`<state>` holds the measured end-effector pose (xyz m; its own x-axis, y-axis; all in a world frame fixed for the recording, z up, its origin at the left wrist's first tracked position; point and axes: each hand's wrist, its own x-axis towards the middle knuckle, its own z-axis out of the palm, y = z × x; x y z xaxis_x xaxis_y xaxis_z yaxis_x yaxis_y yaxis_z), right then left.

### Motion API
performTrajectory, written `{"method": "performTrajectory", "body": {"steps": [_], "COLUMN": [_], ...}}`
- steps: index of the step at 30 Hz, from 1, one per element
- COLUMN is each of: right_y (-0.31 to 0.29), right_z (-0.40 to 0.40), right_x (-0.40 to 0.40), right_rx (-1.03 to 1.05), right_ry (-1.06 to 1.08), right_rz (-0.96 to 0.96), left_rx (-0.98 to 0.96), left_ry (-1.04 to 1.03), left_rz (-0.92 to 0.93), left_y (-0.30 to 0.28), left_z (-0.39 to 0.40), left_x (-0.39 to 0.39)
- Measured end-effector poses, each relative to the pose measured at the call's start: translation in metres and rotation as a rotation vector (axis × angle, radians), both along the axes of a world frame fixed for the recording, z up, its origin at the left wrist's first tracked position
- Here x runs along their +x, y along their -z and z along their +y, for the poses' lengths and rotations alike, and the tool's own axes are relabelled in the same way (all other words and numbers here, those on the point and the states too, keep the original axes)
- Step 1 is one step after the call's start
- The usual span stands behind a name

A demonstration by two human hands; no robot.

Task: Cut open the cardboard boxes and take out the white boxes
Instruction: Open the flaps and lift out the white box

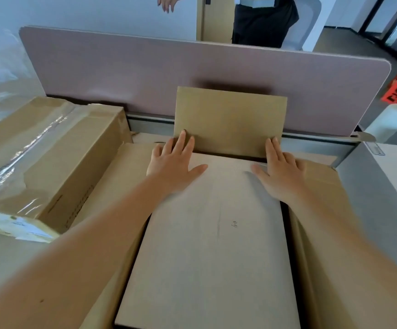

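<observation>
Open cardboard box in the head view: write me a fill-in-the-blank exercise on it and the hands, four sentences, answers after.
1. Both hands lie flat on the ____ sheet inside the open cardboard box.
2. The far flap stands upright against the ____ desk divider.
3. The taped box sits on the ____ side of the open box.
4. The left hand and right hand hold ____.

Answers: cardboard; pink; left; nothing

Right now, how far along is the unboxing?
Done: the middle cardboard box is open, far flap upright. In hand: left hand and right hand lie flat on the cardboard sheet inside. Left: no white box showing; the taped box looks sealed.
</observation>
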<state>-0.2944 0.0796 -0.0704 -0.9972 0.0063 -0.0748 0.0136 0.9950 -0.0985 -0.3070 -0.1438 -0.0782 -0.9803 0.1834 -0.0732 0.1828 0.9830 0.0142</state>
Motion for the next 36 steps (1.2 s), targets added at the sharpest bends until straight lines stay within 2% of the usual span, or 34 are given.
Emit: {"method": "performTrajectory", "body": {"steps": [4,8,14,20,23,26,30,36], "right_y": [0.002,0.002,0.002,0.002,0.003,0.004,0.003,-0.002], "right_z": [-0.001,-0.006,-0.01,-0.023,-0.034,-0.04,-0.044,-0.046], "right_x": [0.002,0.006,0.027,0.063,0.09,0.114,0.134,0.144], "right_rx": [0.115,0.151,0.171,-0.065,-0.189,-0.293,-0.456,-0.645], "right_ry": [-0.009,0.013,0.002,-0.035,-0.038,0.021,0.144,0.352], "right_rz": [0.024,0.017,0.012,0.031,0.003,-0.062,-0.109,-0.128], "left_rx": [0.013,0.017,-0.031,0.021,0.1,0.175,0.281,0.592], "left_ry": [-0.036,-0.024,0.006,0.095,0.12,0.069,-0.028,-0.218], "left_rz": [-0.018,0.045,0.038,0.008,-0.079,-0.157,-0.142,-0.098], "left_y": [0.0,-0.001,-0.001,-0.003,-0.002,-0.002,-0.006,-0.016], "left_z": [0.002,0.002,0.0,0.002,0.005,0.0,-0.005,-0.002], "left_x": [0.002,0.007,0.019,0.05,0.082,0.108,0.126,0.131]}}
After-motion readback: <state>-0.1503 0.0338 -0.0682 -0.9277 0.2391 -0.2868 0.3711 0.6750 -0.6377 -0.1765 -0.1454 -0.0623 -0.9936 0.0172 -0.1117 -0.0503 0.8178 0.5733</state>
